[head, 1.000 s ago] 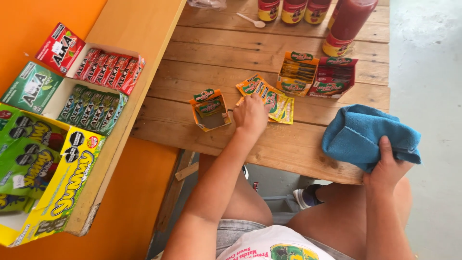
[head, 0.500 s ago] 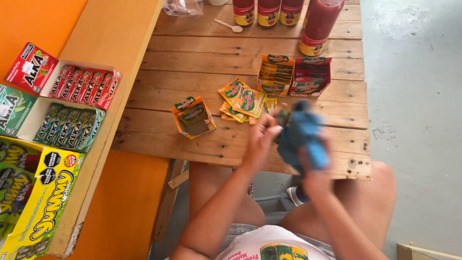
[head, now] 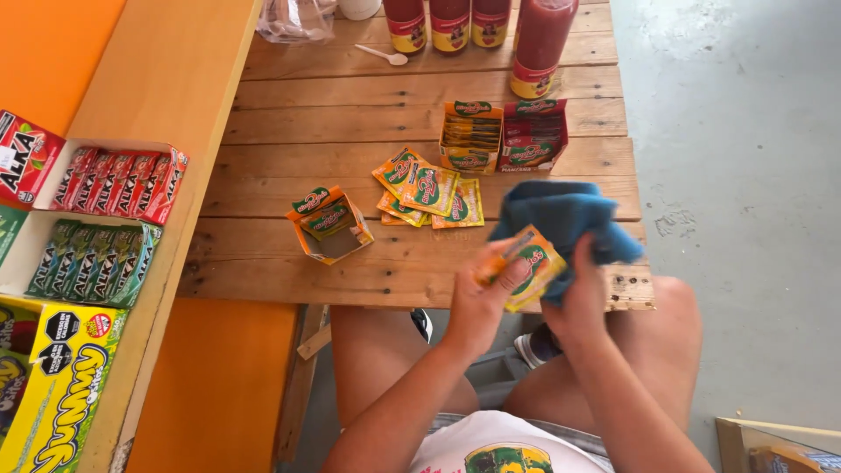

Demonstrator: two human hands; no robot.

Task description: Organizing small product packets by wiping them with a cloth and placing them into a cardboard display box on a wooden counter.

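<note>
**Packet and cloth held over the table's near edge**

The left hand [head: 480, 302] is clamped on a yellow-and-orange sachet [head: 530, 265], fingers pinching its left end, and holds it in the air just above the near edge of the wooden plank table [head: 289, 123]. The right hand [head: 580, 298] is closed on a blue cloth [head: 561, 215], which is bunched against the sachet's right side; whether cloth and sachet actually touch across the whole face is hard to tell, since the cloth hides that part.

On the table just beyond the hands lies a loose fan of similar sachets [head: 427, 188], overlapping one another. To their left sits a small open carton [head: 330, 226], tipped at an angle. Behind the fan stand two display boxes of sachets [head: 502, 134], side by side and touching. Red sauce bottles [head: 451, 22] line the far edge, with a white plastic spoon [head: 384, 56] near them.
</note>
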